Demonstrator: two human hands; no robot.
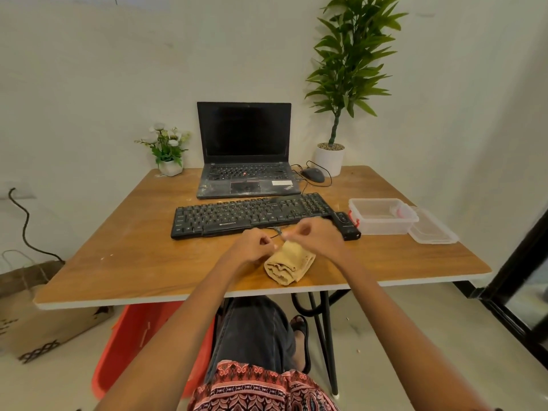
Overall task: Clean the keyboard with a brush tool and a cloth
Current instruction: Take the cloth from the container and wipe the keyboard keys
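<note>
A black keyboard (252, 216) lies across the middle of the wooden table (133, 262), in front of an open laptop (244, 161). Just in front of the keyboard, my left hand (252, 244) and my right hand (314, 235) are close together with curled fingers. Between them they pinch a thin dark brush tool (275, 234); its details are too small to make out. A rolled beige cloth (289, 265) lies on the table right under and in front of my hands, and my right hand touches its far end.
A small black device (347, 226) sits at the keyboard's right end. Beside it stand a clear plastic box (382, 216) and its lid (433, 229). A mouse (312, 175), a tall potted plant (329, 158) and a small flower pot (170, 167) line the back edge.
</note>
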